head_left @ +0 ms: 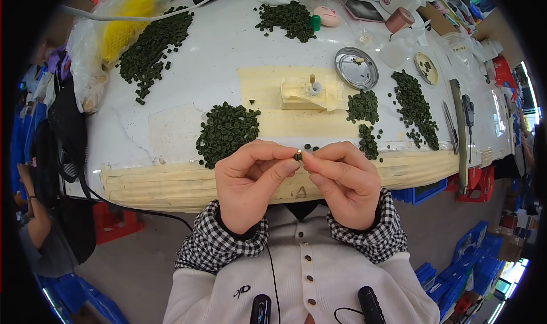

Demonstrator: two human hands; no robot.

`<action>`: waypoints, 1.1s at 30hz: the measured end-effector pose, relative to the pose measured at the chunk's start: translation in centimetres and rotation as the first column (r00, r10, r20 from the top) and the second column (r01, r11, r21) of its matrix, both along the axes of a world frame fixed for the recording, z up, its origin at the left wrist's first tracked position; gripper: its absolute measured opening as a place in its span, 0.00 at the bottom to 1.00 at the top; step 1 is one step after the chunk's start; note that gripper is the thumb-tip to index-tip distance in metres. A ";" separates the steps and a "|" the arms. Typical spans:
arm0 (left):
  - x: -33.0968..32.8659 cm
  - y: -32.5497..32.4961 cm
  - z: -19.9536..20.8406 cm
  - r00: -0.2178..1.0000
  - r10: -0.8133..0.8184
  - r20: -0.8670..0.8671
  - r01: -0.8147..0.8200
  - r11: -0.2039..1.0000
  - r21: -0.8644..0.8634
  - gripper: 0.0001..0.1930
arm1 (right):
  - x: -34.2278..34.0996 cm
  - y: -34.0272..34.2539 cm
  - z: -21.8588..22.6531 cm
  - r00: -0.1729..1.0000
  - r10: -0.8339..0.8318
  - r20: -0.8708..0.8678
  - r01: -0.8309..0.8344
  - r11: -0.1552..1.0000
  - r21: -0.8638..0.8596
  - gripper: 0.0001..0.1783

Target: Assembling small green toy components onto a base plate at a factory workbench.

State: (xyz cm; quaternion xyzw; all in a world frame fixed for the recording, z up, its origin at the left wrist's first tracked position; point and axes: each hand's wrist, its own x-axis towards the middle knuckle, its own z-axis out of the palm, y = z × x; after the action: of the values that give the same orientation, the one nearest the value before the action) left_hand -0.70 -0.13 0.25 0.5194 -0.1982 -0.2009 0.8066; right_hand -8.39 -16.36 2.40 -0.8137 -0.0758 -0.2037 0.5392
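Observation:
Between my fingertips, above the table's front edge, is a tiny dark green button-like piece [298, 156] with a shiny, light-coloured edge. My left hand [246, 178] pinches it between thumb and index finger. From the other side, the fingertips of my right hand [348, 182] close on the same piece. Fingers partly cover it, so its full shape is hidden. Just beyond my left hand lies a pile of small dark green round pieces [228, 131]. Smaller groups of similar pieces [368, 141] lie beyond my right hand.
A tape-covered block [299, 99] with a small white cup stands mid-table. Behind it to the right sits a round metal lid [356, 67]. More green piles [156, 50] spread left and right. Tweezers [450, 127] lie at the right; padding [159, 187] lines the front edge.

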 end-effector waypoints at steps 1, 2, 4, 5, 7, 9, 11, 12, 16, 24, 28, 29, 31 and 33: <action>0.0 0.0 0.1 1.000 -0.002 -0.002 0.002 1.000 0.001 0.08 | 0.0 0.0 0.0 1.000 0.001 0.005 -0.001 1.000 -0.003 0.18; 0.0 0.0 0.1 1.000 0.001 -0.005 -0.001 1.000 0.000 0.08 | 0.1 -0.1 0.1 1.000 -0.002 0.003 0.002 1.000 -0.004 0.18; -0.1 -0.1 0.2 1.000 0.005 -0.013 -0.005 1.000 -0.004 0.08 | 0.1 -0.3 0.2 1.000 -0.011 -0.002 0.011 1.000 -0.006 0.17; -0.2 -0.1 0.2 1.000 -0.001 -0.020 0.001 1.000 -0.002 0.08 | 0.2 -0.3 0.3 1.000 -0.030 -0.001 0.030 1.000 -0.005 0.16; -0.2 0.0 0.2 0.999 -0.011 -0.032 0.011 1.000 0.002 0.08 | 0.4 -0.3 0.5 0.998 -0.068 0.003 0.068 0.998 -0.002 0.13; -0.1 0.1 0.2 1.000 -0.011 0.012 0.010 0.999 0.047 0.07 | 0.7 -0.3 0.4 0.997 -0.076 0.011 0.076 0.997 0.021 0.11; 0.0 0.0 0.2 0.999 -0.016 0.034 0.014 0.998 0.069 0.07 | 0.8 -0.3 0.3 0.996 -0.083 0.017 0.082 0.996 0.029 0.10; 0.0 0.0 0.2 0.999 -0.020 0.035 0.018 0.997 0.069 0.07 | 0.8 -0.3 0.3 0.996 -0.083 0.019 0.083 0.996 0.026 0.09; 0.0 0.0 0.0 0.999 -0.033 0.029 0.032 0.999 0.018 0.08 | 0.9 -0.2 0.3 0.995 -0.087 0.038 0.087 0.996 0.007 0.09; -0.1 0.0 0.4 0.999 -0.025 0.027 0.023 0.997 0.073 0.06 | 1.0 -0.1 0.7 0.990 -0.104 0.094 0.112 0.990 -0.082 0.10; -0.2 -0.1 0.5 1.000 -0.017 -0.010 0.018 0.997 0.080 0.05 | 1.0 -0.1 0.6 0.987 -0.113 0.114 0.128 0.983 -0.131 0.10; -0.2 -0.1 0.6 1.000 -0.021 -0.022 0.023 0.996 0.085 0.05 | 1.0 -0.1 0.6 0.986 -0.109 0.124 0.127 0.982 -0.142 0.11; -0.2 -0.1 0.7 0.999 -0.027 -0.046 0.032 0.995 0.094 0.05 | 1.0 -0.2 0.6 0.984 -0.101 0.144 0.124 0.979 -0.165 0.11; -0.1 0.0 0.4 0.997 -0.049 -0.054 0.051 0.997 0.054 0.06 | 1.0 -0.2 0.6 0.983 -0.098 0.155 0.124 0.977 -0.174 0.11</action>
State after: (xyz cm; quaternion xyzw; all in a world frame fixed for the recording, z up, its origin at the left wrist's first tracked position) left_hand -0.85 -0.10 0.66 0.5308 -0.1842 -0.2400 0.7917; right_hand -7.41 -16.59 2.96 -0.8456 -0.0876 -0.2846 0.4430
